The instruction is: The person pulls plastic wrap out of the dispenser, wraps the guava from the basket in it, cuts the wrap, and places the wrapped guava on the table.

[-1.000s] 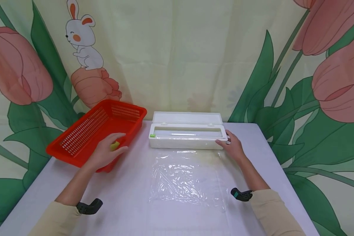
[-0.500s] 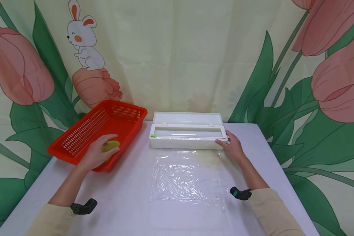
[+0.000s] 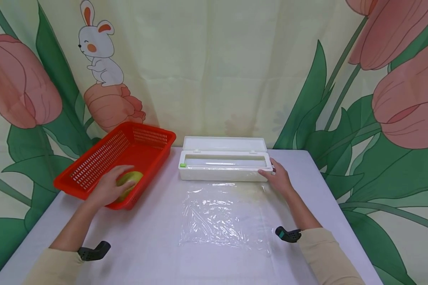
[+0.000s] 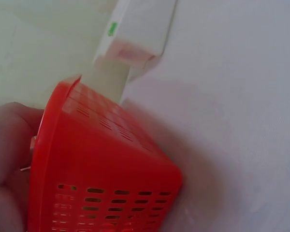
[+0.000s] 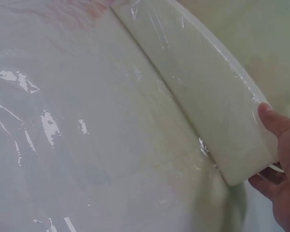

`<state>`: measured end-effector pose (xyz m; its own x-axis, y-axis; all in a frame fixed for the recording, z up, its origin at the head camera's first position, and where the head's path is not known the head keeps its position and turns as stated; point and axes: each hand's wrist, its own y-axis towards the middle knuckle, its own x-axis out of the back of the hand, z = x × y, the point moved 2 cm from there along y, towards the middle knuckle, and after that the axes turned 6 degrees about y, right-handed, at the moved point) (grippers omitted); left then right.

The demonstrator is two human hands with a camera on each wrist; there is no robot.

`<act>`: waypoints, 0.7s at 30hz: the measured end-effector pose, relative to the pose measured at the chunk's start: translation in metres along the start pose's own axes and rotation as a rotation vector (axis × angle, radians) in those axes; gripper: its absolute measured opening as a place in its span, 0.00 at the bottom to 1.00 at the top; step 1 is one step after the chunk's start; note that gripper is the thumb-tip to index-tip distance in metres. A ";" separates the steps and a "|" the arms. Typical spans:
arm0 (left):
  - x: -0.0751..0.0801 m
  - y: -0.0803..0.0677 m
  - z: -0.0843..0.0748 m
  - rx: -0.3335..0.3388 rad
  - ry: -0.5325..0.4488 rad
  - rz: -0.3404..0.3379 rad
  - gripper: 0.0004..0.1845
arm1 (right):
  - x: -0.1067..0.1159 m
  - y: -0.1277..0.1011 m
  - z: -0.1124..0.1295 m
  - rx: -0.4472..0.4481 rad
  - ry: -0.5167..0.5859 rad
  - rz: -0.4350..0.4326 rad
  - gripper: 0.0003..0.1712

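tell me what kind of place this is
Probably a staged tabletop setup, not a real kitchen: a white table set against a printed tulip-and-rabbit backdrop, with only a red basket, a cling film box and a sheet of film laid out.

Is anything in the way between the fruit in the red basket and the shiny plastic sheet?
Only the basket's own wall. The left hand holds the fruit inside it, so the fruit must come up over the rim. The table between basket and sheet looks bare.

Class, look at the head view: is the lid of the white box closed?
No, the white box has its lid tipped back open.
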<state>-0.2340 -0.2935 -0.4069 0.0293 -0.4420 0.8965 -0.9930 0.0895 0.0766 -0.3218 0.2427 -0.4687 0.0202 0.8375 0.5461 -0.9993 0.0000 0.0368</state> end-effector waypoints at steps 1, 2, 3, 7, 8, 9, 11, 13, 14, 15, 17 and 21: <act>-0.001 0.001 0.001 -0.002 0.006 0.014 0.37 | 0.000 0.000 0.000 -0.004 -0.004 0.002 0.47; -0.001 0.001 0.003 0.002 0.011 0.032 0.38 | 0.000 -0.001 0.000 -0.010 -0.006 0.003 0.47; -0.002 0.002 0.004 0.004 0.014 0.048 0.38 | 0.000 -0.001 0.001 -0.012 -0.010 0.004 0.47; -0.003 0.005 0.007 -0.001 0.040 0.087 0.39 | 0.000 -0.002 0.002 -0.016 -0.008 0.007 0.47; -0.004 0.006 0.007 -0.001 0.044 0.092 0.40 | 0.000 -0.003 0.003 -0.016 -0.008 0.008 0.47; -0.004 0.006 0.007 -0.004 0.049 0.094 0.40 | -0.001 -0.003 0.003 -0.014 -0.007 0.008 0.47; -0.003 0.007 0.008 -0.007 0.062 0.098 0.40 | -0.001 -0.003 0.004 -0.019 -0.001 0.008 0.47; -0.003 0.007 0.008 -0.001 0.072 0.115 0.41 | -0.001 -0.003 0.005 -0.017 0.003 0.007 0.46; -0.003 0.008 0.009 0.007 0.077 0.125 0.42 | -0.001 -0.003 0.005 -0.017 0.004 0.006 0.46; -0.003 0.007 0.009 0.014 0.083 0.136 0.43 | -0.001 -0.003 0.004 -0.016 0.004 0.004 0.46; -0.004 0.007 0.010 0.033 0.093 0.157 0.46 | -0.001 -0.004 0.004 -0.013 0.002 0.004 0.46; -0.005 0.007 0.011 0.062 0.102 0.181 0.49 | -0.001 -0.004 0.003 0.003 0.000 -0.002 0.45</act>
<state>-0.2427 -0.3007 -0.4158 -0.1423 -0.3310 0.9328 -0.9881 0.1033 -0.1141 -0.3176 0.2404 -0.4669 0.0221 0.8376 0.5459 -0.9992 0.0003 0.0400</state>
